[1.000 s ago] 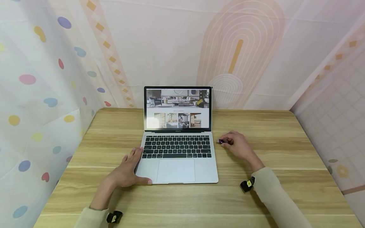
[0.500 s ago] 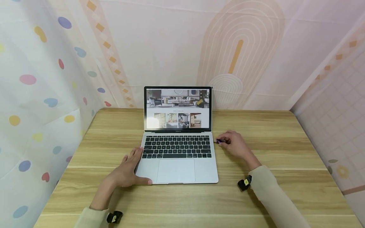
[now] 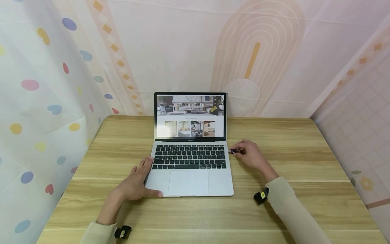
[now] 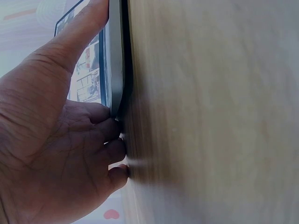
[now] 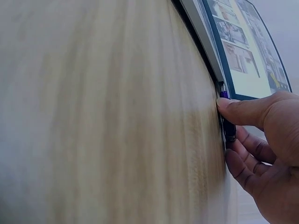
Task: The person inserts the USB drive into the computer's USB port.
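Observation:
A silver laptop [image 3: 188,183] stands open on the wooden table, a web page of room photos on its screen. My left hand [image 3: 134,184] spans its front left corner. The fingers lie along the left side, and the thumb [image 4: 86,30] touches the front edge. On the other side, my right hand [image 3: 251,154] pinches a small purple and black USB flash drive [image 3: 234,151] between thumb and fingers. In the right wrist view, the flash drive [image 5: 228,126] points at the laptop's right side, its metal plug [image 5: 222,87] right at the edge.
The wooden table [image 3: 195,220] reaches around the laptop on all sides. Patterned cloth [image 3: 182,47] hangs behind it and at both sides. Each wrist carries a small black camera [image 3: 261,196] below a beige sleeve [image 3: 294,210].
My right hand has moved slightly left with the flash drive, bringing its plug from a short gap up to the laptop's right edge. The left hand has stayed in place.

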`<move>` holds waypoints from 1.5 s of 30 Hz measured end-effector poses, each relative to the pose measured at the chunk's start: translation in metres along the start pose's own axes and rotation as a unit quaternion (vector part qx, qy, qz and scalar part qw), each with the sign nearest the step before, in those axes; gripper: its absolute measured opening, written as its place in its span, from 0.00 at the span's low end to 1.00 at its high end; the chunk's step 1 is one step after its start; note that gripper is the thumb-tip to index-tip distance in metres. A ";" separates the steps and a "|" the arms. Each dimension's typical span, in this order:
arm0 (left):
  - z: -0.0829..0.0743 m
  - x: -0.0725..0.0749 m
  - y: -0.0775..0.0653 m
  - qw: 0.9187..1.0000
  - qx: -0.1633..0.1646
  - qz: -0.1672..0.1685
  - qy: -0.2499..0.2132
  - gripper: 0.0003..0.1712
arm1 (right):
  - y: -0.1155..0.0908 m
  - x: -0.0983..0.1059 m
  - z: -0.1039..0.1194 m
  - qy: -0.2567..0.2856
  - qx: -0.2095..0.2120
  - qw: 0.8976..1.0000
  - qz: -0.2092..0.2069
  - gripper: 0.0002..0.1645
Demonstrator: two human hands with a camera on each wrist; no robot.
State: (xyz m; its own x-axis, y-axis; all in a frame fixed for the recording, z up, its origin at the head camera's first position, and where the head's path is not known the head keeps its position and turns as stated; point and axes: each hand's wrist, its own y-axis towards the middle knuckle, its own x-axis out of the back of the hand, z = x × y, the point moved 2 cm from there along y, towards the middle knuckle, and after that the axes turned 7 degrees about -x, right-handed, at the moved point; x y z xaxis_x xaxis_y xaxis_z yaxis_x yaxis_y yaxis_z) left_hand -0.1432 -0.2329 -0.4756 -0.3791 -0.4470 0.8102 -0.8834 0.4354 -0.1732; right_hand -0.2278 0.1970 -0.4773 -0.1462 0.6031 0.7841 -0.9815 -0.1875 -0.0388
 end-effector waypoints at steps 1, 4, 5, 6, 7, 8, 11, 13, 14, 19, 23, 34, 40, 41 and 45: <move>0.000 0.000 0.000 1.000 0.001 0.001 0.000 0.83 | 0.000 0.000 0.000 0.001 0.001 1.000 0.000 0.13; -0.001 0.001 0.000 1.000 0.002 0.000 -0.002 0.83 | 0.000 0.001 0.000 0.005 0.004 1.000 0.002 0.12; -0.001 0.001 0.000 1.000 0.002 0.000 -0.003 0.83 | 0.000 0.001 0.000 0.005 0.005 1.000 0.003 0.12; -0.001 0.001 0.000 1.000 0.002 0.000 -0.003 0.83 | 0.000 0.002 0.000 0.006 0.006 1.000 0.004 0.12; -0.002 0.001 0.000 1.000 0.002 0.000 -0.003 0.83 | 0.000 0.002 0.000 0.008 0.006 1.000 0.004 0.12; -0.002 0.002 0.000 1.000 0.002 -0.001 -0.004 0.83 | 0.000 0.002 0.000 0.010 0.006 1.000 0.005 0.12; -0.001 0.002 0.000 1.000 0.003 0.000 -0.004 0.83 | 0.001 0.003 0.000 0.011 0.008 1.000 0.005 0.12; -0.001 0.002 0.000 1.000 0.003 0.000 -0.003 0.83 | 0.001 0.003 0.001 0.011 0.009 1.000 0.004 0.11; -0.001 0.002 0.000 1.000 0.004 0.001 -0.003 0.83 | 0.001 0.003 0.001 0.011 0.010 1.000 0.004 0.11; -0.001 0.001 0.001 1.000 0.007 0.004 -0.003 0.83 | 0.003 0.003 0.001 0.004 0.015 1.000 0.005 0.12; -0.001 0.002 0.001 1.000 0.008 0.004 -0.005 0.83 | 0.004 0.003 0.001 0.002 0.012 1.000 0.009 0.13; -0.001 0.001 0.002 1.000 0.002 -0.002 -0.007 0.83 | 0.004 -0.001 0.005 0.001 0.017 1.000 -0.003 0.13; 0.000 0.001 0.002 1.000 0.001 0.000 -0.003 0.83 | 0.002 -0.001 0.006 0.008 0.017 1.000 -0.009 0.14; 0.000 0.001 0.001 1.000 0.003 0.001 -0.002 0.82 | 0.002 -0.001 0.005 0.011 0.018 1.000 -0.008 0.14; 0.000 0.004 -0.002 1.000 0.015 -0.003 0.006 0.76 | -0.001 0.000 0.003 0.021 0.010 1.000 0.001 0.16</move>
State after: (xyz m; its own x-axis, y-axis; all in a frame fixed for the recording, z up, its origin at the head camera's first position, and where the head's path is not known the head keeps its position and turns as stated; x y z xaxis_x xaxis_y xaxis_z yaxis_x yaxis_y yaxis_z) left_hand -0.1433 -0.2354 -0.4723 -0.3710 -0.4401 0.8177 -0.8937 0.4085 -0.1856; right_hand -0.2262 0.1948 -0.4749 -0.1541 0.6339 0.7579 -0.9785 -0.2041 -0.0282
